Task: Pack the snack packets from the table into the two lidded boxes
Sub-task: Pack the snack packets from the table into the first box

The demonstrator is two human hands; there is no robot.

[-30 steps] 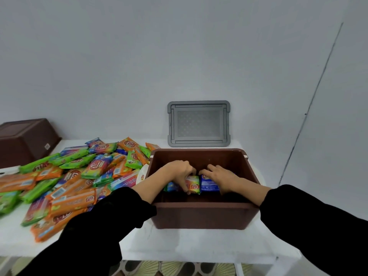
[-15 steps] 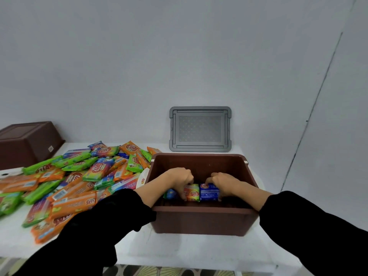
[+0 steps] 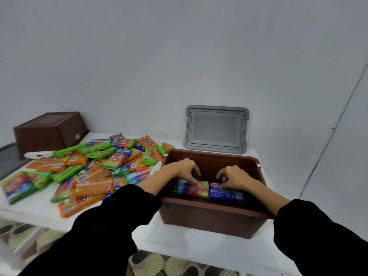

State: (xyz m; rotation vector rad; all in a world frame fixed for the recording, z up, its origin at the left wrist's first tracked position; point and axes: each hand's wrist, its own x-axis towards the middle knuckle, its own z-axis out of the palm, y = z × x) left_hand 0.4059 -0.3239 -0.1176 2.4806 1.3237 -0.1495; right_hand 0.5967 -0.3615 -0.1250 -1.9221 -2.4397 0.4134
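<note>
- The open brown box (image 3: 211, 218) stands on the white tabletop (image 3: 199, 250), with both hands reaching into it.
- Two snack packets lie side by side inside, touching: a rainbow packet (image 3: 191, 188) and a blue packet (image 3: 226, 193).
- Each shows a red oval logo. The blue one's white letters look like "UA", and the rest cannot be read.
- The left hand (image 3: 182, 169) arches over the rainbow packet with its fingertips on it. Whether its grip is clamped cannot be told.
- The right hand (image 3: 236, 176) has its grip clamped on the blue packet's upper edge, fingers curled.
- A loose pile of packets (image 3: 95, 172) lies left of the box in orange, green and rainbow. They carry the same red oval logo and white barcode patches, too blurred to read.
- A grey lid (image 3: 216, 129) leans against the wall behind the box.
- A second brown box (image 3: 49, 130) sits upturned at far left, with a small white sticker that is illegible.
</note>
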